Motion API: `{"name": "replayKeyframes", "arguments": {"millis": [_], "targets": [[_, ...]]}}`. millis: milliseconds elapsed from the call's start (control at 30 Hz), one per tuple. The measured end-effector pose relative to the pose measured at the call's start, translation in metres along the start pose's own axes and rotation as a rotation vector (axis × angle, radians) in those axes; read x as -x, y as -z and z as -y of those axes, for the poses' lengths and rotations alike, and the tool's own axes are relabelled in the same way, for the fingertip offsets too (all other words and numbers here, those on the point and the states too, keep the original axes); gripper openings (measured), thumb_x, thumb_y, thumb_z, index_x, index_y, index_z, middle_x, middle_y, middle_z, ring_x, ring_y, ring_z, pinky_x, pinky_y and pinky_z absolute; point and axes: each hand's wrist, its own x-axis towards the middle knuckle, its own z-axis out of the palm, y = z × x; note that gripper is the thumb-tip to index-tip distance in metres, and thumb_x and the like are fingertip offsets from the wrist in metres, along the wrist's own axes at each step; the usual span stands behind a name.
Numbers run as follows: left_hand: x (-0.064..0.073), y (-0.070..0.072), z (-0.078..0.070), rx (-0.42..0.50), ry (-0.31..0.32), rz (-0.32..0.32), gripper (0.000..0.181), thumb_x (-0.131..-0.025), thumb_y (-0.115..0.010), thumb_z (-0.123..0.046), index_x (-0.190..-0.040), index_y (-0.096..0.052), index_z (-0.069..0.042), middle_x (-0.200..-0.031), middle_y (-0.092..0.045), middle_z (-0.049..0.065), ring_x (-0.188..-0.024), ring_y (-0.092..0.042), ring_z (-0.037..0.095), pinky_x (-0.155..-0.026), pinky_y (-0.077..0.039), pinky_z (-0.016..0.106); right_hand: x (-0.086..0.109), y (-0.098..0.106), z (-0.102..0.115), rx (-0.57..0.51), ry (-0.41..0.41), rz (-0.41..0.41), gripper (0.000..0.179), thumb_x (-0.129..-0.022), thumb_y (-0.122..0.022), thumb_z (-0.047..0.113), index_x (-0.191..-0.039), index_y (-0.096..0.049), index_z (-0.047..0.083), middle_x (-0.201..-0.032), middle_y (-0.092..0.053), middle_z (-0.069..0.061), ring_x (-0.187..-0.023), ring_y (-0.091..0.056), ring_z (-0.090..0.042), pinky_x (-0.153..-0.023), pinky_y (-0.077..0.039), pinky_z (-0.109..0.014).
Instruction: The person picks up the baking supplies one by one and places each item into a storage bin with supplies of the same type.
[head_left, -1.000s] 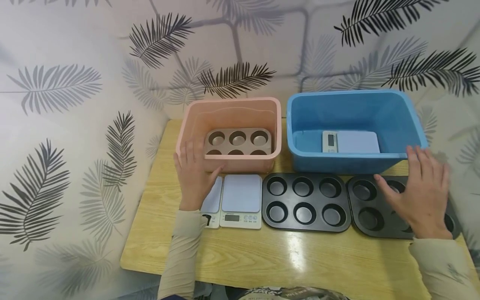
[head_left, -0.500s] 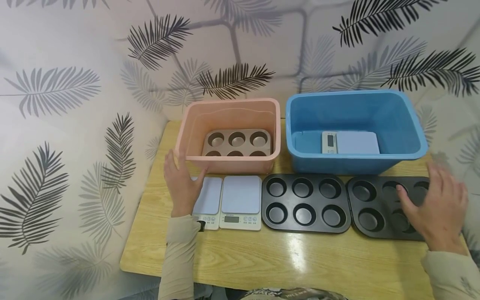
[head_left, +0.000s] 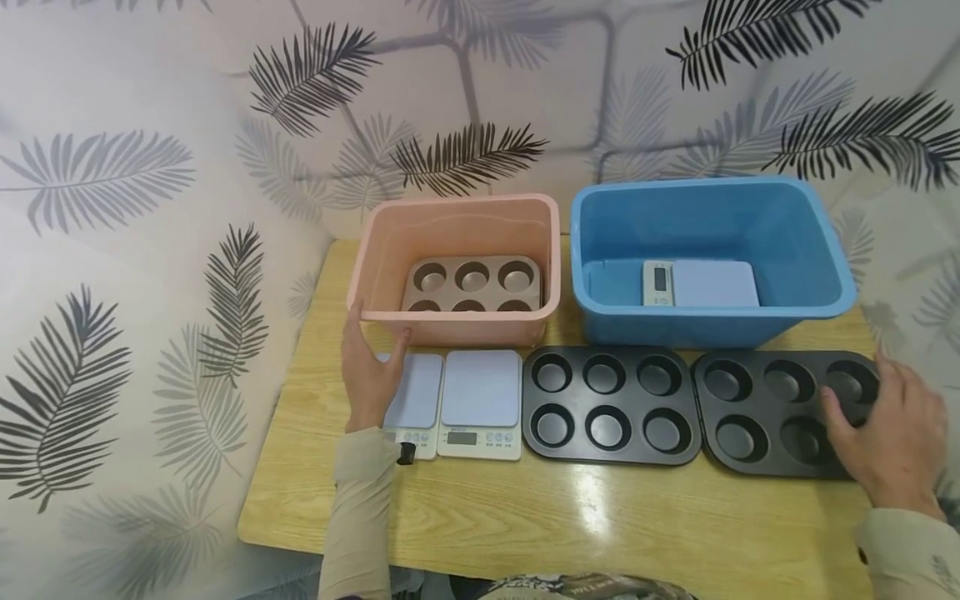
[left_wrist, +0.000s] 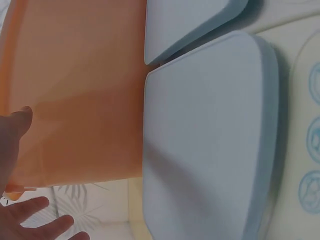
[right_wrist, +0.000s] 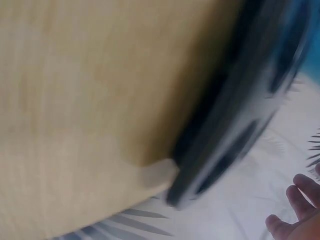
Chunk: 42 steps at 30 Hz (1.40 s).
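Note:
My left hand, fingers spread, is at the front left corner of the pink bin. The left wrist view has its thumb in front of the bin's wall. Below that hand lies a kitchen scale, partly covered by it, beside a second kitchen scale. My right hand hovers at the right end of a dark muffin tin, fingers loosely bent and holding nothing. In the right wrist view its fingers stand apart from the tin's edge. Another dark muffin tin lies left of that one.
Inside the pink bin rests a bronze muffin tin. The blue bin behind the dark tins contains another kitchen scale. The wooden table meets a leaf-patterned wall covering at the back.
Both hands have drawn back from the bins' front rims. The left shifted left to the pink bin's corner; the right moved right and down, over the far tin's end. Bins, scales and tins stay put.

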Motion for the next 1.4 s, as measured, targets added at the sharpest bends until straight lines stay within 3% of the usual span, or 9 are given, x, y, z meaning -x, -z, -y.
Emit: {"name": "replayKeyframes", "arguments": {"millis": [100,333,567,767,933,1067,1167,1267,1400], "targets": [[-0.001,-0.003,0.003,0.085,0.020,0.002,0.089,-0.099,-0.082,-0.035,-0.171,-0.033,-0.016,-0.172,-0.046,0.013,-0.153,-0.050,0.038,-0.127,-0.040,0.058,0.003,-0.006,-0.010,0.026,-0.055,0.045,0.077,-0.109,-0.051,0.041,-0.168,-0.030,-0.005,-0.164,-0.038,-0.038,-0.149,-0.036,-0.060,-0.130,-0.025,-0.069],[0.002,-0.009,0.007,0.330,0.109,-0.019,0.081,-0.099,-0.082,-0.030,-0.168,-0.039,-0.032,-0.167,-0.050,0.010,-0.141,-0.060,0.042,-0.113,-0.052,0.065,0.010,-0.016,-0.025,0.034,-0.213,0.153,0.073,-0.110,-0.051,0.031,-0.169,-0.026,-0.005,-0.168,-0.033,-0.039,-0.153,-0.034,-0.059,-0.129,-0.027,-0.069],[0.000,-0.011,0.010,0.429,0.098,-0.052,0.073,-0.101,-0.080,-0.023,-0.164,-0.045,-0.028,-0.167,-0.049,0.004,-0.138,-0.061,0.038,-0.112,-0.054,0.062,0.015,-0.021,-0.030,-0.006,-0.326,0.170,0.072,-0.110,-0.049,0.028,-0.168,-0.025,-0.008,-0.166,-0.033,-0.041,-0.153,-0.033,-0.059,-0.130,-0.027,-0.068],[0.001,-0.013,0.012,0.488,0.076,-0.084,0.074,-0.097,-0.083,-0.016,-0.162,-0.047,-0.021,-0.169,-0.047,0.003,-0.139,-0.059,0.038,-0.112,-0.053,0.066,0.017,-0.028,-0.037,-0.048,-0.411,0.226,0.081,-0.112,-0.038,0.048,-0.171,-0.019,-0.004,-0.170,-0.024,-0.042,-0.156,-0.028,-0.060,-0.130,-0.025,-0.070],[0.003,-0.015,0.012,0.518,0.091,-0.103,0.078,-0.095,-0.083,-0.013,-0.163,-0.045,-0.018,-0.168,-0.045,0.009,-0.140,-0.057,0.042,-0.109,-0.051,0.070,0.008,-0.025,-0.047,-0.113,-0.384,0.214,0.082,-0.111,-0.048,0.048,-0.169,-0.027,-0.006,-0.167,-0.032,-0.043,-0.153,-0.032,-0.063,-0.128,-0.026,-0.072],[0.006,-0.007,-0.006,0.544,0.109,-0.103,0.077,-0.096,-0.080,-0.009,-0.163,-0.042,-0.010,-0.169,-0.041,0.018,-0.142,-0.054,0.047,-0.111,-0.047,0.074,-0.003,-0.019,-0.048,-0.145,-0.396,0.236,0.079,-0.110,-0.056,0.043,-0.167,-0.032,-0.006,-0.167,-0.034,-0.042,-0.152,-0.036,-0.063,-0.126,-0.030,-0.073],[0.009,-0.001,-0.019,0.565,0.114,-0.096,0.077,-0.096,-0.078,-0.007,-0.163,-0.040,-0.004,-0.169,-0.040,0.023,-0.143,-0.052,0.050,-0.112,-0.044,0.076,-0.006,-0.015,-0.047,-0.170,-0.454,0.258,0.077,-0.110,-0.057,0.041,-0.168,-0.031,-0.003,-0.172,-0.028,-0.040,-0.157,-0.032,-0.061,-0.126,-0.031,-0.074],[0.009,-0.001,-0.019,0.566,0.116,-0.090,0.077,-0.096,-0.078,-0.008,-0.163,-0.041,-0.004,-0.170,-0.040,0.022,-0.143,-0.051,0.050,-0.113,-0.043,0.075,-0.008,-0.013,-0.046,-0.206,-0.528,0.264,0.076,-0.111,-0.058,0.037,-0.170,-0.029,0.001,-0.175,-0.021,-0.037,-0.161,-0.025,-0.059,-0.128,-0.028,-0.074],[0.008,-0.002,-0.018,0.565,0.112,-0.089,0.076,-0.097,-0.078,-0.009,-0.163,-0.041,-0.005,-0.170,-0.040,0.020,-0.142,-0.051,0.051,-0.112,-0.043,0.076,-0.013,-0.011,-0.045,-0.267,-0.594,0.233,0.073,-0.110,-0.059,0.039,-0.172,-0.032,0.010,-0.173,-0.028,-0.038,-0.156,-0.034,-0.061,-0.126,-0.032,-0.074]]}}
